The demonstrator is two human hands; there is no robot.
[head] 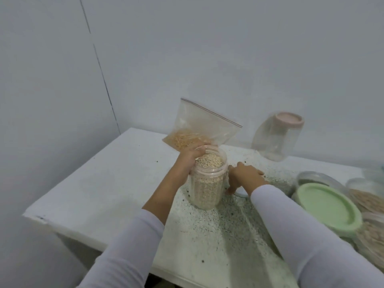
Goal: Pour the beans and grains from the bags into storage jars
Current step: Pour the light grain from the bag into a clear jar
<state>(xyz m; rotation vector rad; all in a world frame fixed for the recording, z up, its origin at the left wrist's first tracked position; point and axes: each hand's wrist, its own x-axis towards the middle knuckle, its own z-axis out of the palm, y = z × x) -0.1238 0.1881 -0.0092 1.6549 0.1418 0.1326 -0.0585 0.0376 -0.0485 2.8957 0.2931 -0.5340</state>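
Observation:
A clear ribbed jar point(206, 183), open and nearly full of pale grains, stands on the speckled white table point(104, 183). My left hand point(190, 159) grips its upper rim from the left. My right hand point(245, 177) rests on a clear lid point(242, 193) lying flat on the table just right of the jar; its fingers are bent down over the lid's edge. Behind the jar a clear zip bag point(197, 129) holding yellow kernels leans against the wall.
An empty clear jar with a pink lid point(278, 138) stands tilted at the back right. At the right edge sit a jar with a green lid point(328, 206) and other jars filled with grains point(367, 200). The table's left edge drops off near the wall corner.

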